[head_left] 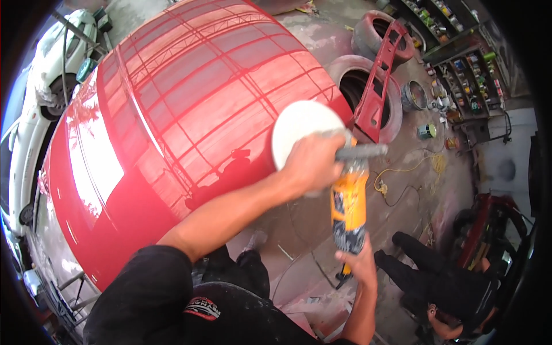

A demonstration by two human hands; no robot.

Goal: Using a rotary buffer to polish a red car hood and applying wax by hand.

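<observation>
My left hand is closed on the front side handle of a yellow-and-black polisher with a round white pad. The pad is at the right edge of a large glossy red body panel, which reflects a grid of roof beams; I cannot tell whether it touches the surface. My right hand is closed around the tool's rear end, low on the right, just above the black cord plug.
White cars stand left. Tires carrying a red part, buckets, shelves of cans and a yellow cord lie right. A person in dark clothes is low at lower right, beside a dark red object.
</observation>
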